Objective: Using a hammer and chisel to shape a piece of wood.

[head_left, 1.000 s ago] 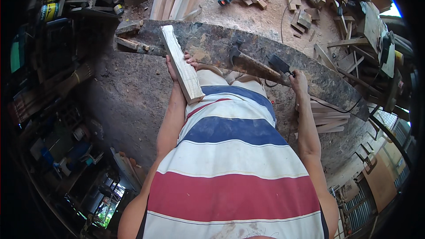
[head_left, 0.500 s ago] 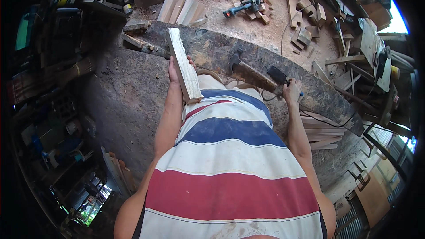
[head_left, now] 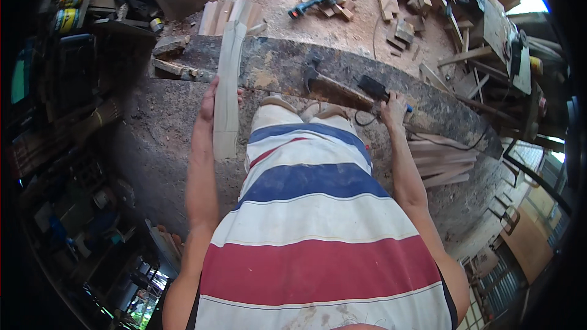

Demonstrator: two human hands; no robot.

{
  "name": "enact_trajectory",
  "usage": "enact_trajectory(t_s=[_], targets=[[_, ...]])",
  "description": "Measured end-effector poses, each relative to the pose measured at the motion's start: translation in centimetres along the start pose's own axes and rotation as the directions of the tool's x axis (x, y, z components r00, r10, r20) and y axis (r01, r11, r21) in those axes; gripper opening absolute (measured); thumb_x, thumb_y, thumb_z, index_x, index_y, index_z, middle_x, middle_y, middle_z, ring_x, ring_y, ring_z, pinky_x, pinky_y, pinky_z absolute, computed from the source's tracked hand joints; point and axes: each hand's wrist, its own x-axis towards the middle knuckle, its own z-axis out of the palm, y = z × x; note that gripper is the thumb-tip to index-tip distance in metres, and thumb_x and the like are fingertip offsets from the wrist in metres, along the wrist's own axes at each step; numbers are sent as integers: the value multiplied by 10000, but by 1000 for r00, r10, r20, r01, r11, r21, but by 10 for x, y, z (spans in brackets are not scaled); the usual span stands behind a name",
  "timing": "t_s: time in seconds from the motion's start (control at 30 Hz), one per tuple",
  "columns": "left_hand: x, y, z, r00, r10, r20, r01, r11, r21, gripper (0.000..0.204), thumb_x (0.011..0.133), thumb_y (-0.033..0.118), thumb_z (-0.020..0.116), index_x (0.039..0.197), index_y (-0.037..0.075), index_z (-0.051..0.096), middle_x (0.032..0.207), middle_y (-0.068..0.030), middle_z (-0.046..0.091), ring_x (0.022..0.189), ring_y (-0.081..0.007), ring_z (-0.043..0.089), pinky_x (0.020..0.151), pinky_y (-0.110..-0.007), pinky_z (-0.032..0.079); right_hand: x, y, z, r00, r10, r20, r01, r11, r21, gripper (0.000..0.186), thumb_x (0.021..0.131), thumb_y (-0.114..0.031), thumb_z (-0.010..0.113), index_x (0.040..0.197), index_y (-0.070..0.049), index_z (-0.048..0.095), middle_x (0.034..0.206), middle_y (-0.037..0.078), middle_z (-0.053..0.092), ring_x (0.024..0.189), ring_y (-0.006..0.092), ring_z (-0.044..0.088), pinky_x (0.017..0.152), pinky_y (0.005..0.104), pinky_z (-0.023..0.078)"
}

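My left arm runs straight out ahead of me, and my left hand (head_left: 209, 99) is wrapped around the edge of a long pale wooden board (head_left: 227, 88), fingers curled onto its far side. The board lies lengthwise away from me, its far end resting on the tabletop (head_left: 269, 67), a dark, worn, dusty slab, and its near end hanging out over the floor by my left leg. My right arm reaches forward on the right side, and my right hand (head_left: 392, 109) is closed on a black power tool (head_left: 373, 87) at the near edge of the tabletop; a thin black cord loops down from it. Just left of that tool lies one dark wooden-handled implement (head_left: 330, 88), flat on the tabletop; I cannot tell exactly what it is. Beyond the tabletop, on the sawdust floor, a stack of about four pale boards (head_left: 229, 15) leans near my board's far end, one power drill (head_left: 315, 0) lies farther off, and many small wood offcuts (head_left: 403, 0) are scattered to the far right. More planks (head_left: 440, 159) are piled on the floor to my right.
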Motion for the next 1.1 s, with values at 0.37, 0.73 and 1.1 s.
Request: enact_trajectory(t_s=[0.37, 0.73, 1.1], targets=[[23, -53, -22, 985, -170, 20, 167, 979, 117, 626, 1120, 534, 408, 1374, 15, 649, 1112, -158, 775, 971, -233, 771, 788, -386, 650, 15, -12, 7, 994, 110, -13, -111, 990, -91, 409, 846, -219, 686, 1226, -67, 671, 1288, 210, 601, 1273, 394, 557, 1097, 539, 401], [36, -42, -57, 965, -238, 113, 219, 963, 156, 634, 1113, 560, 417, 1352, 27, 664, 1086, -181, 779, 952, -238, 769, 846, -387, 638, 16, -22, 8, 984, 176, 32, -173, 981, -83, 393, 871, -203, 663, 1221, -29, 624, 1339, 226, 570, 1312, 413, 534, 1125, 579, 383], [47, -18, -69, 955, -290, 58, 260, 918, 301, 598, 1091, 561, 458, 1369, 74, 665, 1081, -177, 783, 921, -222, 750, 852, -360, 602, 20, -26, 9, 978, 208, 30, -204, 974, -93, 396, 874, -203, 657, 1223, -23, 606, 1331, 227, 560, 1298, 424, 539, 1107, 570, 399]])
